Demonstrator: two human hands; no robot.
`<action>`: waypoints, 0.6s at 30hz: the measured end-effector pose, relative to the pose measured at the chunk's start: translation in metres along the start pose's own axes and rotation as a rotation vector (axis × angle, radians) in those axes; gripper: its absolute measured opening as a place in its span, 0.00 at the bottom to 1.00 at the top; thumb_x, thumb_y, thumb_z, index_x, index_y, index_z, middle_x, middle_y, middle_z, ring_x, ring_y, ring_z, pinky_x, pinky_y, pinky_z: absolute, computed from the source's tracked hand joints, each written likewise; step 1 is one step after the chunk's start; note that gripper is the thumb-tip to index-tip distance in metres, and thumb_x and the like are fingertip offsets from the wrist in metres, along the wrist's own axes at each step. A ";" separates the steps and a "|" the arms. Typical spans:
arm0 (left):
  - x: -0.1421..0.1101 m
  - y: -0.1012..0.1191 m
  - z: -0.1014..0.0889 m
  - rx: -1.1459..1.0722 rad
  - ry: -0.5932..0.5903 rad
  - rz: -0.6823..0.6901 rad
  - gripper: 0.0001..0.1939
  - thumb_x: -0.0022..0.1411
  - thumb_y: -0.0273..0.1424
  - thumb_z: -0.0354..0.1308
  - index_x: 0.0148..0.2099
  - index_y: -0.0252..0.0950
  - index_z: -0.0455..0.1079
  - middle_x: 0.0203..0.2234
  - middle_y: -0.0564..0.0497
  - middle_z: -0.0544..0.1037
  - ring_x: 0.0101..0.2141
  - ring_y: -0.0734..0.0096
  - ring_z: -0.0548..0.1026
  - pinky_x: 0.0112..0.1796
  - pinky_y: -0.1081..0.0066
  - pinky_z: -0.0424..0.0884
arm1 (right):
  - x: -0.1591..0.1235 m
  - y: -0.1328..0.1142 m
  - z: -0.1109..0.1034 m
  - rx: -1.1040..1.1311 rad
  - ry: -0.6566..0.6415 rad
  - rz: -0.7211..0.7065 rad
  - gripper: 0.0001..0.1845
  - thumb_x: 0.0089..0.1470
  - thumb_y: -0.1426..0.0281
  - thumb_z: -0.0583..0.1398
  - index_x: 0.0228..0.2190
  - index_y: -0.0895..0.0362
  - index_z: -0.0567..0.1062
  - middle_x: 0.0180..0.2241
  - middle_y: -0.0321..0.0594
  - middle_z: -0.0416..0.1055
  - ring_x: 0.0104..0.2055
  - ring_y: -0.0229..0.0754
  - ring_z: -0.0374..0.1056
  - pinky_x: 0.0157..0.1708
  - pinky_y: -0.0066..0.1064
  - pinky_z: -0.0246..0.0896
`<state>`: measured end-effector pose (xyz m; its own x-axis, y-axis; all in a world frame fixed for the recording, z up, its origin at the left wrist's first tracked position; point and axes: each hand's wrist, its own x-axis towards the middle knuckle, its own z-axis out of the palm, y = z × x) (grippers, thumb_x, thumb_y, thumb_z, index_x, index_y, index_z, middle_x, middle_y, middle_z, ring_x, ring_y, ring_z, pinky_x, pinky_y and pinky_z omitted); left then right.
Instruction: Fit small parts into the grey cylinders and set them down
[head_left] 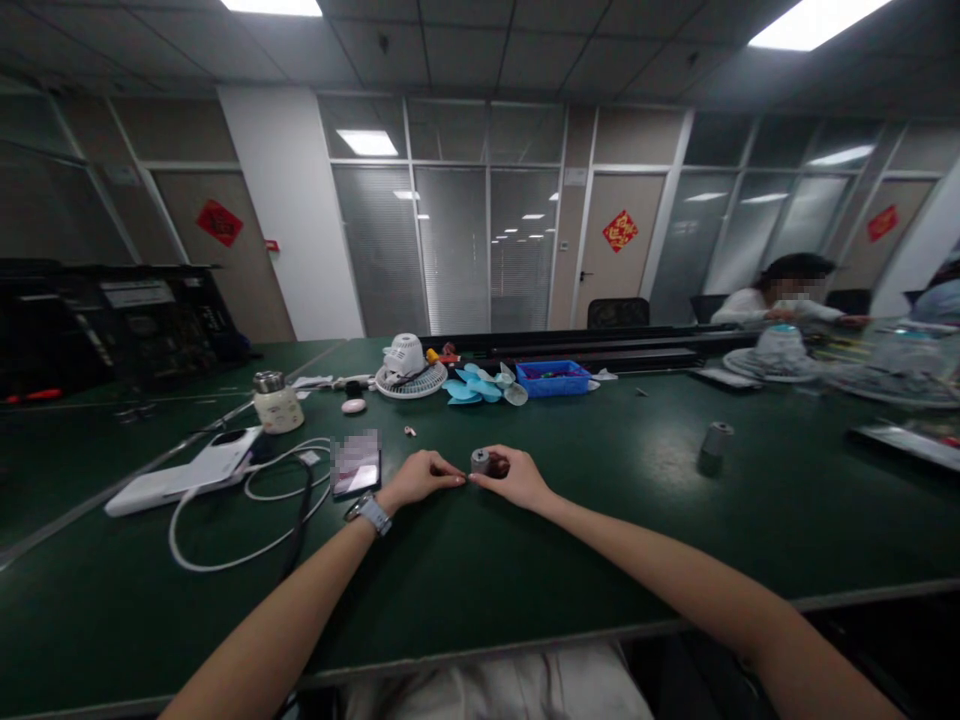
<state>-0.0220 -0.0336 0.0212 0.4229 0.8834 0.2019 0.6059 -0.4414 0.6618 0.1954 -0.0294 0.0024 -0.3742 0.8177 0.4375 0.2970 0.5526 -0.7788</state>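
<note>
A small grey cylinder point(480, 461) with a dark cross-shaped mark on its top stands upright on the green table in front of me. My right hand point(517, 480) curls round its right side, thumb and fingers closed on it. Just left of the cylinder, my left hand point(424, 478) has its thumb and fingertips pinched together close to the tabletop. Whatever may be between those fingertips is too small to make out. Another grey cylinder point(718, 438) of similar look stands apart, further right on the table.
Beyond my hands are a white fan body point(409, 365), light-blue fan blades point(476, 384) and a blue tray point(553, 379). To the left lie a phone point(357, 464), a looped white cable point(217, 568), a power bank point(150, 492) and a jar point(278, 408). A person point(784, 290) sits across at right.
</note>
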 end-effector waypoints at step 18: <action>0.006 -0.017 0.009 -0.053 0.282 -0.152 0.22 0.57 0.47 0.49 0.45 0.37 0.70 0.25 0.51 0.76 0.28 0.67 0.74 0.31 0.70 0.65 | 0.023 0.025 -0.063 -0.018 0.268 0.048 0.24 0.42 0.60 0.65 0.41 0.59 0.74 0.38 0.44 0.76 0.38 0.43 0.72 0.40 0.34 0.68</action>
<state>-0.0240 -0.0223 0.0048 0.1218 0.9508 0.2850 0.6086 -0.2984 0.7352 0.2496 0.0133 0.0209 -0.1138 0.8552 0.5057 0.3250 0.5131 -0.7945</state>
